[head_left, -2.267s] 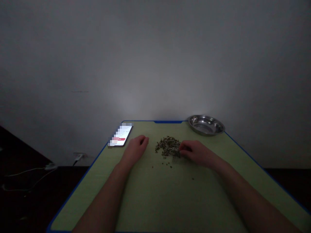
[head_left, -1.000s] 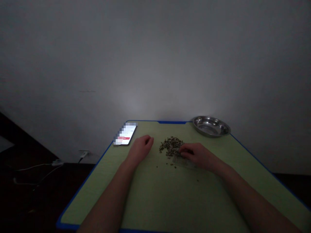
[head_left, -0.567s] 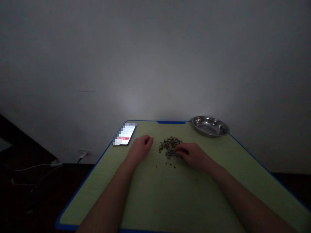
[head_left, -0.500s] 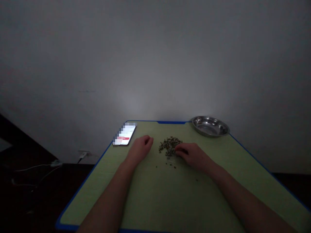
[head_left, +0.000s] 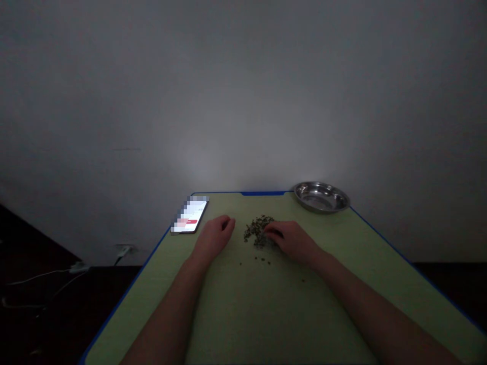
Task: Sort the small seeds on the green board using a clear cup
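Note:
A pile of small dark pieces, like seeds or dried bits [head_left: 254,229], lies on the green tabletop [head_left: 247,314]. My right hand [head_left: 291,238] is at its right side, thumb and fingers curled together in a pinch over the edge. Whatever the fingertips hold is too small to make out. Beneath them the near part of the pile looks greyish and blurred. To the left of the pile, my left hand [head_left: 216,233] rests on the table with its fingers curled closed; nothing shows in it. Several loose pieces [head_left: 262,259] are scattered in front of the pile.
A shiny metal bowl [head_left: 321,197] stands at the back right corner. At the back left lies a phone [head_left: 191,215] with its screen lit. The blue-edged table meets a plain wall [head_left: 243,101]. White cables [head_left: 41,276] run along the floor at left.
The whole view has shifted slightly, so things appear further left. My right hand has moved a little left over the pile. My left hand stays in place.

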Demonstrator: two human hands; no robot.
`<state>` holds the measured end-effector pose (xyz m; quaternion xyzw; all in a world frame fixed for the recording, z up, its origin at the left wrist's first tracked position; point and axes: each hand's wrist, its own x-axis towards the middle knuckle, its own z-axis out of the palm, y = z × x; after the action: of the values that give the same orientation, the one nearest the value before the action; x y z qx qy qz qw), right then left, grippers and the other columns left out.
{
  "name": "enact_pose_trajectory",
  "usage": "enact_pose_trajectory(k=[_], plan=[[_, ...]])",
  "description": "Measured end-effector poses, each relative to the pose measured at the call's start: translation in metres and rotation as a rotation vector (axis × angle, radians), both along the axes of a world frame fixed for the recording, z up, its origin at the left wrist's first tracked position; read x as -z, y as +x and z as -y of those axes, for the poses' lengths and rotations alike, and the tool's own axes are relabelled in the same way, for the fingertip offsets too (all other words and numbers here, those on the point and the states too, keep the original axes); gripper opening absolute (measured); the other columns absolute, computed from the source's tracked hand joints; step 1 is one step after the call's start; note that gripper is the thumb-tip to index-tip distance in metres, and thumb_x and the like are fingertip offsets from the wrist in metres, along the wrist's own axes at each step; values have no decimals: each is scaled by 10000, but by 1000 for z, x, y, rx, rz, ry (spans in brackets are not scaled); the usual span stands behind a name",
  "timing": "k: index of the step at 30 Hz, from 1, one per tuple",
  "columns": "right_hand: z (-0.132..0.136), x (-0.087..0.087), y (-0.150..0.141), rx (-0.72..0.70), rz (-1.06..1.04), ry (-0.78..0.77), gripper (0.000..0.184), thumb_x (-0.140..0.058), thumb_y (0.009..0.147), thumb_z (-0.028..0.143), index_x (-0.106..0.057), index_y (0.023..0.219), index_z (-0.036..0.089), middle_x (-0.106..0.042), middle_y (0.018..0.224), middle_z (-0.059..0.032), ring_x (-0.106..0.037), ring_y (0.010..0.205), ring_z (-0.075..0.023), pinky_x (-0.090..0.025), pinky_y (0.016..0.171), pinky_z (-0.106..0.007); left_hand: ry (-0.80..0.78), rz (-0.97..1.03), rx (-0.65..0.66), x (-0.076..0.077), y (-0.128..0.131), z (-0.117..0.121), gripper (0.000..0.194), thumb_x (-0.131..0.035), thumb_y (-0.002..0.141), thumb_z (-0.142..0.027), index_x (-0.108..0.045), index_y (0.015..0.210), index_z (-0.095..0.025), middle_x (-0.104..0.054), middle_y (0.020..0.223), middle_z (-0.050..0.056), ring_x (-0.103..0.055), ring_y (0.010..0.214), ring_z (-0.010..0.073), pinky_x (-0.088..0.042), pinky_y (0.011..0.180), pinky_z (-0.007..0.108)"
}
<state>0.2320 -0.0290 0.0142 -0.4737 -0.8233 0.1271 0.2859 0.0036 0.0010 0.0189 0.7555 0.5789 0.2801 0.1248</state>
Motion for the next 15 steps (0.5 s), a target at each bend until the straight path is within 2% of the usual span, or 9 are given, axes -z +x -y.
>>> enact_pose_trajectory(k=[10, 15], plan=[[-7, -2, 15, 151, -1, 74, 177, -529, 848, 208, -686, 930, 189, -719, 920, -66, -646, 832, -199, -451, 763, -309, -4, 12, -9, -1, 0, 1, 357, -366, 832, -414, -560, 659, -169, -506, 568, -7, -446, 561, 128, -266, 529, 258], [-9, -10, 26, 228, -145, 98, 159, -565, 819, 207, -685, 920, 188, -724, 872, -53, -658, 790, -191, -477, 732, -308, -5, 4, 8, -2, 1, 2, 360, -354, 842, -414, -548, 661, -171, -519, 585, -1, -447, 566, 126, -270, 540, 256]])
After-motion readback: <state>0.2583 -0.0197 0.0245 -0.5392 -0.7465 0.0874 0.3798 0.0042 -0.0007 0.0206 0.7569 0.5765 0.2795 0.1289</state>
